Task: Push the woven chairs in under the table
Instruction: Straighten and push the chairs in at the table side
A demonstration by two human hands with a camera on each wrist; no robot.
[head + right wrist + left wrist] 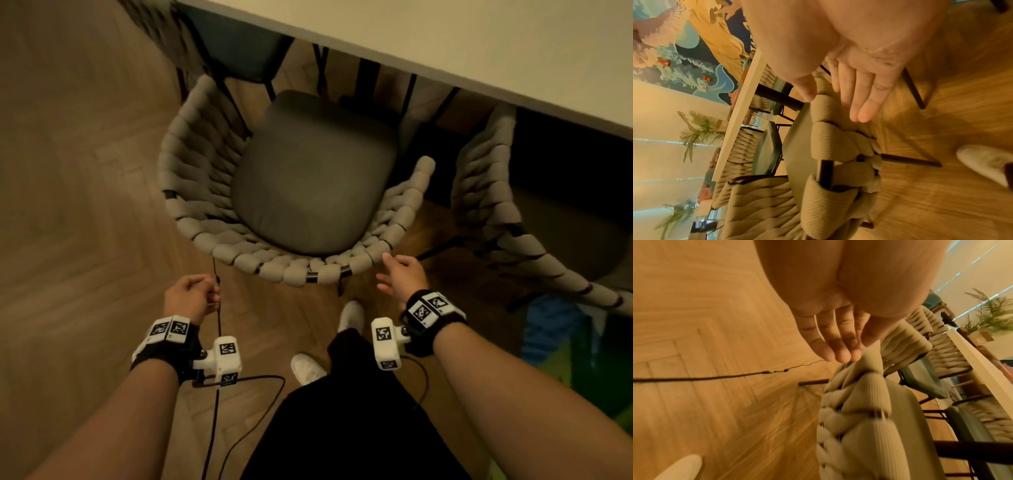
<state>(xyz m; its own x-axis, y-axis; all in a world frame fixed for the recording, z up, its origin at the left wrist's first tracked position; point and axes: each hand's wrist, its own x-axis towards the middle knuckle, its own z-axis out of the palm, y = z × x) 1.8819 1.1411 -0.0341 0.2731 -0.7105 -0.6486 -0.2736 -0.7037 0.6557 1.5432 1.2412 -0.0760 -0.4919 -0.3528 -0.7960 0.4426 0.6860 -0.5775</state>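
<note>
A woven chair (274,192) stands on a herringbone wooden floor (85,171), seen from above. Its curved back and arms are wrapped in thick, ribbed, beige rope braided into plump loops over a thin dark metal frame, and its seat is a smooth, rounded grey cushion (308,174). The front of the chair sits at the edge of a pale, flat-topped table (428,37), with most of the seat out from under it. A second woven chair (493,192) of the same braid stands just beside it to the right, tucked further under the table edge.

The right hand (402,277) reaches to the chair's back rim, fingers straight and loosely spread; the wrist view shows the thumb on the inside of the braid and the fingers (863,97) outside it, not closed round it. The left hand (190,298) is close behind the rim's left part; from above the fingers look curled, while the wrist view shows them pressed together with tips (840,353) at the rope, so contact is probable but blurred. A thin dark cable (219,329) hangs beside the left hand. White shoes (351,315) show on the floor below.
</note>
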